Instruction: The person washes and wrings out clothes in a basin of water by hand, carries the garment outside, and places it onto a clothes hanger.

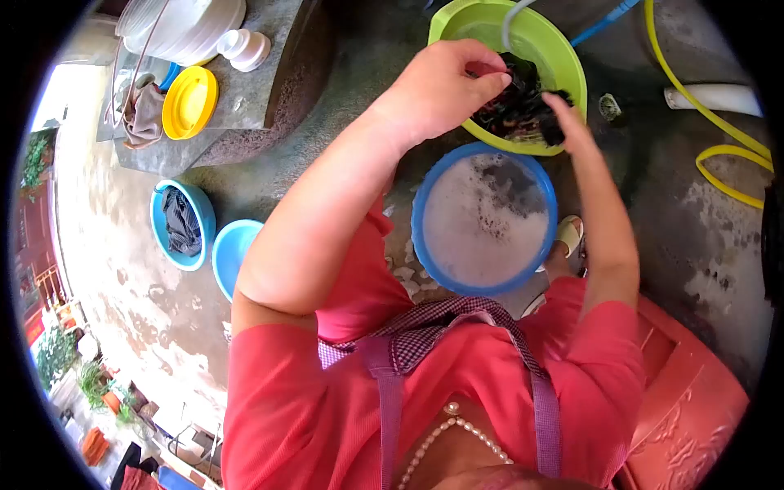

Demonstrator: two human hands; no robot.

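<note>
A dark, wet garment [514, 110] hangs bunched over the near rim of a lime-green basin [576, 69] with water in it. My left hand [453, 82] has thumb and fingers pinched together on the garment's left side. On the right side, my right hand [569, 122] is closed around another part of it; its fingertips are partly hidden by the dark cloth. Just below both hands sits a blue basin [418, 220] of cloudy, sudsy water with dark specks on the surface.
A grey hose runs into the green basin; a yellow hose [678, 82] and a white pipe [714, 98] lie right. At left are a light-blue basin [204, 214] holding dark clothes and another blue basin [233, 253]. A stone ledge [282, 41] bears tubs and a yellow lid [190, 102].
</note>
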